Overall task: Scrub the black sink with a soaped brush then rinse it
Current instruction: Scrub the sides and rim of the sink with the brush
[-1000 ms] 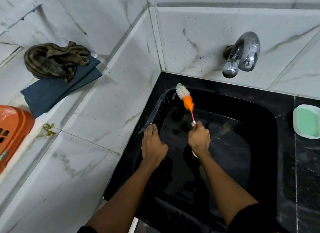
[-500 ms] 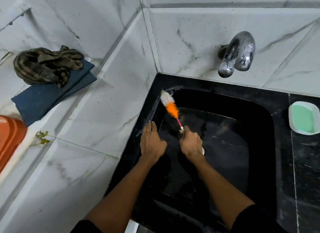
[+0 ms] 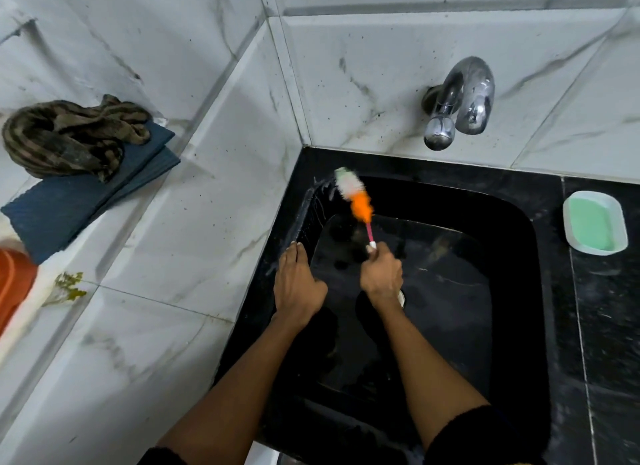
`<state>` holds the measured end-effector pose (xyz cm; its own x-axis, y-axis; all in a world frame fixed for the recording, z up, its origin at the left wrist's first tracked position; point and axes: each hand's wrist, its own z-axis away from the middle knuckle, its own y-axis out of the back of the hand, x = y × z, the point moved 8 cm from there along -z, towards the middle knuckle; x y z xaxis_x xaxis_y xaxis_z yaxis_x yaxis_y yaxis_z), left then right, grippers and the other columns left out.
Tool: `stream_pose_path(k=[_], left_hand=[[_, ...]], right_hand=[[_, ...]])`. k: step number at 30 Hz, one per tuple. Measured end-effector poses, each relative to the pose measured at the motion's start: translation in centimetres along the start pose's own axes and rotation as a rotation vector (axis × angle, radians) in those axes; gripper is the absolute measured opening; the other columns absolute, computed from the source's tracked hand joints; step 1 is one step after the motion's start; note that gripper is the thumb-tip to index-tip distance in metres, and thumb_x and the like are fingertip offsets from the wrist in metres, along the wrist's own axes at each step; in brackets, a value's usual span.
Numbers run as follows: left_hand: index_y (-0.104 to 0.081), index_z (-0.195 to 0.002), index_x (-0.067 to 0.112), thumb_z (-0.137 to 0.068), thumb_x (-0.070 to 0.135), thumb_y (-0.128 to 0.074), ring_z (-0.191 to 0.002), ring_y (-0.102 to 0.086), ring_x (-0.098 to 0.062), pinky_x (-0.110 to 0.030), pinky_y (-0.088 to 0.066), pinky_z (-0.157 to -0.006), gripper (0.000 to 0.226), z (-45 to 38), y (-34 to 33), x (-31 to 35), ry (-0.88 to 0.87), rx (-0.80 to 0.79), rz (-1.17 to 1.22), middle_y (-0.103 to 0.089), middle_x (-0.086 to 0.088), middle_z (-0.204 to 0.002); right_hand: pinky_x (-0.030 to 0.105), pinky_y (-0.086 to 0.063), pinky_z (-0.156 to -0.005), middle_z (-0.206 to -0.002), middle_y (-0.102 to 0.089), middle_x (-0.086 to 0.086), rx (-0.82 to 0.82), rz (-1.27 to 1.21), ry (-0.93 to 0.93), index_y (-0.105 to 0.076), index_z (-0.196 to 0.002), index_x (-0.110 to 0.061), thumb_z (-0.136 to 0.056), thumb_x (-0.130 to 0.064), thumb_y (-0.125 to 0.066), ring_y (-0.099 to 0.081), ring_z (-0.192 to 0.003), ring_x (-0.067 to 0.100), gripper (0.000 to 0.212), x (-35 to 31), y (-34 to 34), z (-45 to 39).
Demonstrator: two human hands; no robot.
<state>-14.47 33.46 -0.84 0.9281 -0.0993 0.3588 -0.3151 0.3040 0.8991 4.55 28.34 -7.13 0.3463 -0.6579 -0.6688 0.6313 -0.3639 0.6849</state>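
Striped rag (image 3: pixel 69 137) on folded blue cloth (image 3: pixel 86 194), left ledge. Left hand (image 3: pixel 298 284) flat, fingers straight, on black sink (image 3: pixel 512 257) left rim. Right hand (image 3: pixel 381 274) fisted round bottle brush (image 3: pixel 355 196) handle — bristles at far-left corner, blurred, probably touching wall. Tap (image 3: pixel 457 101) above; green soap dish (image 3: pixel 594 222) right.

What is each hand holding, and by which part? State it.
The right hand grips the brush by the lower end of its thin handle. The left hand holds nothing; it rests flat on the sink's left rim.

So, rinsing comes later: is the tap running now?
Off, it seems: no water shows under the tap spout.
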Motion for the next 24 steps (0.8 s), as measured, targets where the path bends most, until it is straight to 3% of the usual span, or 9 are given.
stream_pose_path(k=[3, 6, 10, 14, 19, 24], left_hand=[[-0.020, -0.155, 0.007, -0.077, 0.014, -0.053, -0.150, -0.014, -0.024, -0.041, -0.026, -0.120, 0.086, 0.0, -0.1, 0.0, 0.013, -0.009, 0.006, -0.020, -0.008, -0.163], [-0.018, -0.156, 0.007, -0.077, 0.015, -0.053, -0.151, -0.013, -0.024, -0.041, -0.024, -0.121, 0.087, 0.0, -0.4, 0.2, 0.030, -0.015, 0.007, -0.018, -0.008, -0.163], [-0.016, -0.156, 0.006, -0.077, 0.016, -0.055, -0.151, -0.012, -0.025, -0.041, -0.023, -0.121, 0.089, 0.0, -0.6, 0.4, 0.043, -0.021, -0.008, -0.016, -0.009, -0.164], [-0.015, -0.155, 0.004, -0.076, 0.018, -0.058, -0.151, -0.011, -0.028, -0.040, -0.021, -0.122, 0.091, 0.1, -0.7, 0.8, 0.056, -0.027, -0.040, -0.014, -0.011, -0.164], [-0.013, -0.155, 0.003, -0.074, 0.020, -0.060, -0.151, -0.011, -0.030, -0.041, -0.021, -0.122, 0.095, 0.1, -1.0, 1.4, 0.078, -0.031, -0.044, -0.011, -0.013, -0.164], [-0.012, -0.156, 0.004, -0.074, 0.020, -0.060, -0.151, -0.009, -0.030, -0.039, -0.017, -0.123, 0.096, 0.4, -1.4, 1.5, 0.069, -0.019, -0.045, -0.008, -0.013, -0.164]], right_hand=[[0.041, -0.047, -0.067, -0.088, -0.062, 0.016, 0.157, -0.103, -0.211, -0.056, -0.101, -0.017, -0.098, -0.027, -0.039, -0.059, -0.085, 0.040, 0.020, 4.7, 2.6, 0.0], [0.038, -0.040, -0.064, -0.091, -0.063, 0.017, 0.271, -0.186, -0.338, -0.056, -0.102, -0.013, -0.101, -0.028, -0.038, -0.058, -0.087, 0.039, 0.023, 7.0, 3.9, 1.2], [0.046, -0.050, -0.067, -0.086, -0.062, 0.014, 0.138, -0.163, -0.207, -0.052, -0.097, -0.015, -0.101, -0.031, -0.037, -0.058, -0.082, 0.036, 0.022, 5.1, 1.9, 0.9], [0.041, -0.047, -0.067, -0.089, -0.063, 0.016, -0.017, 0.060, 0.002, -0.053, -0.100, -0.017, -0.099, -0.028, -0.039, -0.058, -0.081, 0.038, 0.017, 3.5, 2.5, 0.1], [0.041, -0.043, -0.072, -0.098, -0.063, 0.021, 0.109, 0.052, -0.172, -0.057, -0.105, -0.016, -0.100, -0.034, -0.039, -0.058, -0.093, 0.042, 0.026, 9.1, 6.3, -0.1], [0.043, -0.046, -0.072, -0.090, -0.063, 0.019, 0.109, 0.016, -0.104, -0.056, -0.103, -0.018, -0.101, -0.035, -0.038, -0.057, -0.087, 0.041, 0.025, 9.9, 6.1, 2.1]])
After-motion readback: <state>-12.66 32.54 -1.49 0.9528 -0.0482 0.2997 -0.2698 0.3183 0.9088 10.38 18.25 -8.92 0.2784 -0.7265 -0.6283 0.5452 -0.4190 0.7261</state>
